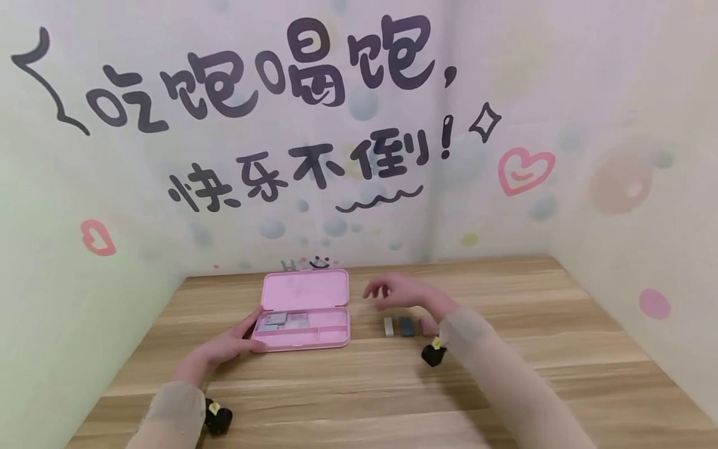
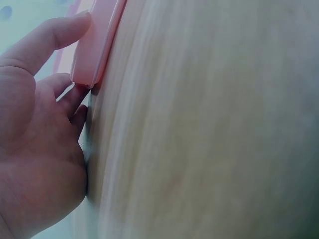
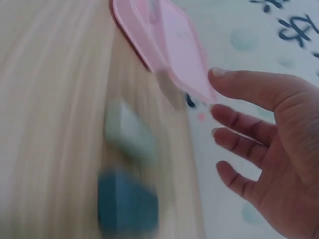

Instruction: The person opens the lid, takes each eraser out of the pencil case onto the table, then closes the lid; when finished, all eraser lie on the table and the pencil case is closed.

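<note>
A pink pencil case [image 1: 333,338] lies open on the table, its lid [image 1: 305,290] tilted up toward the wall. In its back compartment sit several small grey and whitish blocks [image 1: 275,320]. My left hand [image 1: 227,349] grips the case's left end, with the thumb [image 2: 62,37] on its near side and the fingers round the corner. To the right of the case my right hand [image 1: 401,291] hovers with loosely bent fingers, holding nothing. Below it stand a pale green-white block [image 3: 129,132], a dark blue block [image 3: 127,201] and a pink block [image 1: 428,325], partly hidden by the wrist.
The wooden table [image 1: 336,399] meets a printed wall covering [image 1: 314,237] with large black writing close behind the case. More covering rises on the left and right sides. A small black wrist camera [image 1: 433,352] hangs under the right wrist, another [image 1: 219,419] under the left.
</note>
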{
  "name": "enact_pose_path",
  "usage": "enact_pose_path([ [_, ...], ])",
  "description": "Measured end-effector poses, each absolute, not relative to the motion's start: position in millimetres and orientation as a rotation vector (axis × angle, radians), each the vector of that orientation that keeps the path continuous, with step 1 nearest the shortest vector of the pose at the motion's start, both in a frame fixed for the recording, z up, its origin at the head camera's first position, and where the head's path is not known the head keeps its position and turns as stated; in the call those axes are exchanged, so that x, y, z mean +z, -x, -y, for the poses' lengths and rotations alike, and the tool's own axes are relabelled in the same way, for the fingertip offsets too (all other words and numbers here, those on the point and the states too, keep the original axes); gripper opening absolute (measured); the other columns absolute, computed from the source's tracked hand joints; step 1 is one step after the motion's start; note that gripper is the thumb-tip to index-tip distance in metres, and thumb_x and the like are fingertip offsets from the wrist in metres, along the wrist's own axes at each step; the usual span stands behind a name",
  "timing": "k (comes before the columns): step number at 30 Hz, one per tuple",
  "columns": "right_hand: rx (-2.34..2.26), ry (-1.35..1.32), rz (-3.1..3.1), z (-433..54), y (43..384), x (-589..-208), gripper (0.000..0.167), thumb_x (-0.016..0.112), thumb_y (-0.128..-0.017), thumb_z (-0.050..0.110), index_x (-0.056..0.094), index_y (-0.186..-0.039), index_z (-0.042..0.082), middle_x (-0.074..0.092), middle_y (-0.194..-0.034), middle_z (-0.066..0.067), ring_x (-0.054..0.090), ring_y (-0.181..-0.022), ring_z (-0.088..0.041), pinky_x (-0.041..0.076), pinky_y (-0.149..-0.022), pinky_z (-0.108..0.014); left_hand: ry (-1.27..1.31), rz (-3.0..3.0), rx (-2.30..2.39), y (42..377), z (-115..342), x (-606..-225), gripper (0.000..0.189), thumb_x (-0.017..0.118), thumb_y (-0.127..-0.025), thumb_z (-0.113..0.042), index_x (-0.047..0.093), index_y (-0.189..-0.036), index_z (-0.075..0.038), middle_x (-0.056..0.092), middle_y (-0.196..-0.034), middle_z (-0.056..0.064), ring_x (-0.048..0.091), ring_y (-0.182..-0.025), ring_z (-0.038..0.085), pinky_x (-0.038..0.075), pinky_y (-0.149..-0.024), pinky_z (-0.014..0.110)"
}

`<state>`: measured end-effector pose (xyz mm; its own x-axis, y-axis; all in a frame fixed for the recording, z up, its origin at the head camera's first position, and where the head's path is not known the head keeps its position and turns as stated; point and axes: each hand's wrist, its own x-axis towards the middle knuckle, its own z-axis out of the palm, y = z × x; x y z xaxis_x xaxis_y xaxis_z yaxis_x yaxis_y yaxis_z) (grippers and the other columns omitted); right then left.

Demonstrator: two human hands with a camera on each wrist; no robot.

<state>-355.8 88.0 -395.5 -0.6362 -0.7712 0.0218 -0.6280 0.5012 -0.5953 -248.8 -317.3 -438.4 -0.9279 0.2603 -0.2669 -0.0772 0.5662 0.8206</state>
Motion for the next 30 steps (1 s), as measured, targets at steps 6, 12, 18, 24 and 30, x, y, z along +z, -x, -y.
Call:
enact_pose_path([
  [6, -0.799, 1.282, -2.456, -31, 362, -397, 0.031, 0.066, -0.088, 0.007, 0.068, -0.118, 0.014, 0.062, -0.109, -0.005, 0.053, -0.093, -0.019, 0.047, -0.076, -0.031, -0.153, -2.464, 1.286, 249, 314, -438, 0.102, 0.074, -0.084, -0.031, 0.004, -0.157, -0.015, 0.001, -0.157, 0.028, 0.003, -0.142, 0.047, 0.006, -0.110, 0.063],
  [12, -0.529, 1.391, -2.520, 14, 363, -400, 0.039, 0.062, -0.089, 0.005, 0.068, -0.123, 0.024, 0.056, -0.119, -0.002, 0.051, -0.105, -0.017, 0.043, -0.090, -0.029, -0.135, -2.479, 1.284, 251, 313, -440, 0.102, 0.075, -0.083, -0.031, 0.006, -0.157, -0.016, 0.004, -0.158, 0.028, 0.005, -0.142, 0.047, 0.007, -0.110, 0.063],
  [18, -0.363, 1.486, -2.583, 43, 365, -410, 0.040, 0.063, -0.091, 0.009, 0.068, -0.123, 0.031, 0.052, -0.126, -0.007, 0.047, -0.115, -0.018, 0.037, -0.101, -0.030, -0.117, -2.482, 1.270, 253, 311, -439, 0.103, 0.075, -0.082, -0.035, 0.006, -0.157, -0.017, 0.005, -0.157, 0.028, 0.007, -0.141, 0.048, 0.007, -0.110, 0.064],
  [24, -0.270, 1.516, -2.597, 61, 365, -416, 0.049, 0.062, -0.088, 0.007, 0.066, -0.124, 0.040, 0.048, -0.131, -0.008, 0.044, -0.116, -0.019, 0.037, -0.099, -0.030, -0.097, -2.483, 1.281, 252, 314, -439, 0.103, 0.075, -0.082, -0.034, 0.006, -0.157, -0.018, 0.005, -0.157, 0.028, 0.006, -0.141, 0.048, 0.006, -0.110, 0.064],
  [30, -0.216, 1.481, -2.586, 73, 358, -414, 0.063, 0.069, -0.081, 0.006, 0.061, -0.128, 0.047, 0.042, -0.141, -0.006, 0.040, -0.124, -0.020, 0.039, -0.098, -0.031, -0.084, -2.489, 1.286, 250, 318, -438, 0.101, 0.075, -0.083, -0.032, 0.007, -0.157, -0.018, 0.005, -0.158, 0.026, 0.006, -0.142, 0.048, 0.007, -0.109, 0.065],
])
